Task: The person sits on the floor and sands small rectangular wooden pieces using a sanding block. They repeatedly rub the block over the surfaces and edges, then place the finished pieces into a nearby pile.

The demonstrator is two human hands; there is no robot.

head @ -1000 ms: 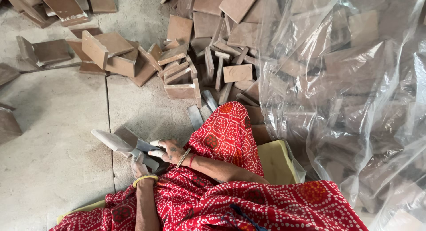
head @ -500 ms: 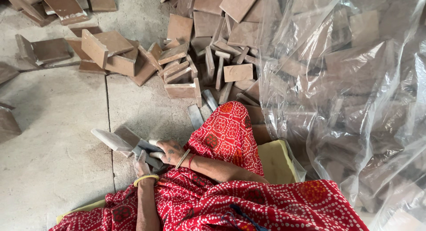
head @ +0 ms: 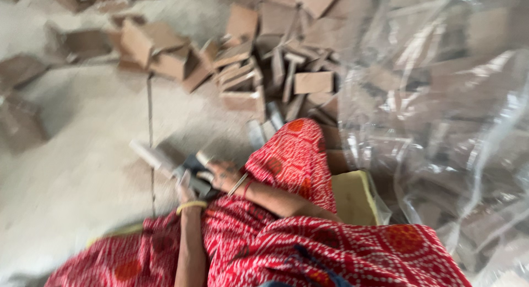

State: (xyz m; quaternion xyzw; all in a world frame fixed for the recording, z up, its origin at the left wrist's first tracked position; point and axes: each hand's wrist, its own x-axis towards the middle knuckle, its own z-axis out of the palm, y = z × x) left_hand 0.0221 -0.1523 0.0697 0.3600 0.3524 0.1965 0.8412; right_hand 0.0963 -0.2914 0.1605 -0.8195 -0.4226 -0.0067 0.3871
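I am watching both hands working at lower centre of the frame: the left hand point(head: 186, 189) and right hand point(head: 220, 174) are closing around a flat grey piece point(head: 160, 157) over the floor point(head: 71, 171); blur is hiding the grip, so steadying it firmly seems wise.

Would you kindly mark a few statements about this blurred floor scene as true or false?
1. Both hands, the left hand and the right hand, meet at a grey tool low over the floor. True.
2. The person wears blue trousers. False: the red patterned cloth covers the knee.
3. Brown cardboard boxes lie piled ahead. True.
4. Clear plastic sheeting lies on the left. False: it is on the right.
5. The left wrist is bare. False: it wears a yellow bangle.
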